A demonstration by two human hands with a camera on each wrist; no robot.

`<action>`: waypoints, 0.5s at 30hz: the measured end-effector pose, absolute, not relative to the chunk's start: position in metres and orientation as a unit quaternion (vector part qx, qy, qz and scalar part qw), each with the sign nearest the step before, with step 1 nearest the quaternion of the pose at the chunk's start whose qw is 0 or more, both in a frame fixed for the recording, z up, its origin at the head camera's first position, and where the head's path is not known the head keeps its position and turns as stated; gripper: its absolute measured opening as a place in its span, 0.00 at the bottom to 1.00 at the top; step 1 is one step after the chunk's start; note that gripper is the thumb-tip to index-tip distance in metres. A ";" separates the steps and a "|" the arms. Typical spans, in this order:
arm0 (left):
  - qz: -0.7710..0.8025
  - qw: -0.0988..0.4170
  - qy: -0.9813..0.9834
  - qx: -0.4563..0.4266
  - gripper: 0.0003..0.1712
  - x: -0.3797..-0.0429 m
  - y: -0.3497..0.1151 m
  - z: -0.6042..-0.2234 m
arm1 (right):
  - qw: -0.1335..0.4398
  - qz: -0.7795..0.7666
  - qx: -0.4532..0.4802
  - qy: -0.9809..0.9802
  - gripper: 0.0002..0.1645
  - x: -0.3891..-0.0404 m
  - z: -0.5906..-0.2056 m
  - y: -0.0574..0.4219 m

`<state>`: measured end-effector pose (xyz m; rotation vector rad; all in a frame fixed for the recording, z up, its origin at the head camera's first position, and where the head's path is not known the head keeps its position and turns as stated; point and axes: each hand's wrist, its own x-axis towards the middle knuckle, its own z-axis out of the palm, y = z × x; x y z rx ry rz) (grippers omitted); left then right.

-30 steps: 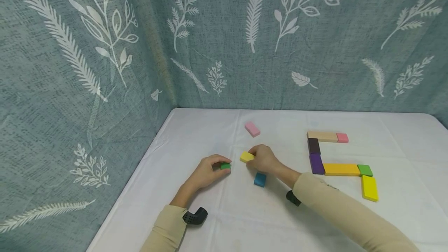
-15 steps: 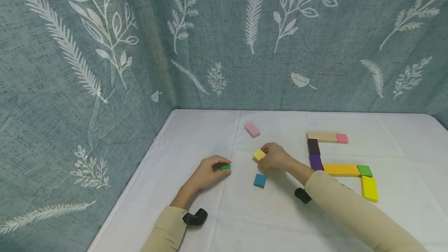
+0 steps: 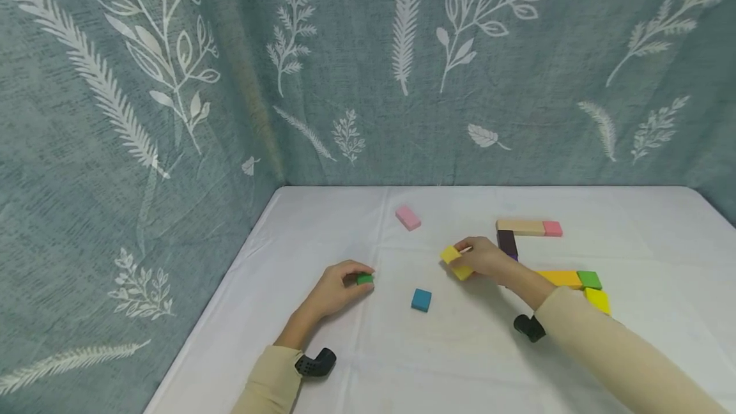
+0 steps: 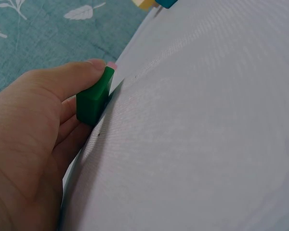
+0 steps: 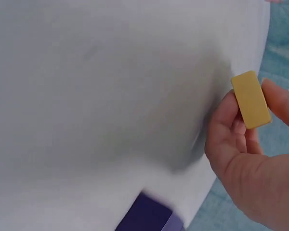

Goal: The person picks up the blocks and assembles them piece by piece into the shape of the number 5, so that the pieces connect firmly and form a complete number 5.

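My left hand (image 3: 336, 289) rests on the white cloth and pinches a small green block (image 4: 94, 101) between thumb and fingers. Farther right, my right hand (image 3: 485, 254) holds a yellow block (image 5: 251, 99) by its edges, with the thumb on one side and fingers on the other. In the head view this yellow block is over the cloth, left of the dark brown block (image 3: 507, 242). Between the hands, nearer the person, lies a blue square block (image 3: 421, 299). A pink block (image 3: 408, 217) lies alone farther back.
At the right, blocks lie joined in a bent line: tan (image 3: 520, 227), small pink (image 3: 552, 229), dark brown, purple (image 5: 144, 214), orange (image 3: 560, 278), green (image 3: 589, 280) and bright yellow (image 3: 598, 300). My right forearm covers part of it. A patterned curtain (image 3: 356, 69) hangs behind the table.
My right hand has carried the yellow block rightward, away from the blue block and towards the line of blocks. The left hand stays in place with the green block. The head view has shifted slightly.
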<state>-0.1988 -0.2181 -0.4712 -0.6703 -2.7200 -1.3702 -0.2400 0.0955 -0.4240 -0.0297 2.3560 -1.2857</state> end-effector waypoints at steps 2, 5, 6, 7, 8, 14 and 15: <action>-0.438 0.013 -0.874 -0.210 0.13 -0.198 -0.218 -0.471 | 0.227 -0.477 -0.001 0.849 0.29 -0.238 -0.424 0.104; -0.437 0.013 -0.876 -0.205 0.13 -0.198 -0.218 -0.472 | 0.232 -0.501 0.013 0.834 0.30 -0.234 -0.425 0.116; -0.436 0.013 -0.876 -0.204 0.13 -0.198 -0.218 -0.472 | 0.235 -0.511 0.015 0.827 0.30 -0.232 -0.425 0.120; -0.436 0.012 -0.877 -0.204 0.13 -0.198 -0.218 -0.472 | 0.237 -0.520 0.015 0.821 0.30 -0.230 -0.425 0.124; -0.435 0.011 -0.877 -0.202 0.13 -0.198 -0.218 -0.472 | 0.240 -0.528 0.014 0.814 0.31 -0.229 -0.425 0.128; -0.435 0.017 -0.876 -0.209 0.13 -0.198 -0.217 -0.471 | 0.247 -0.569 0.019 0.784 0.33 -0.216 -0.420 0.148; -0.435 0.018 -0.876 -0.208 0.13 -0.198 -0.217 -0.471 | 0.246 -0.574 0.018 0.781 0.34 -0.214 -0.419 0.151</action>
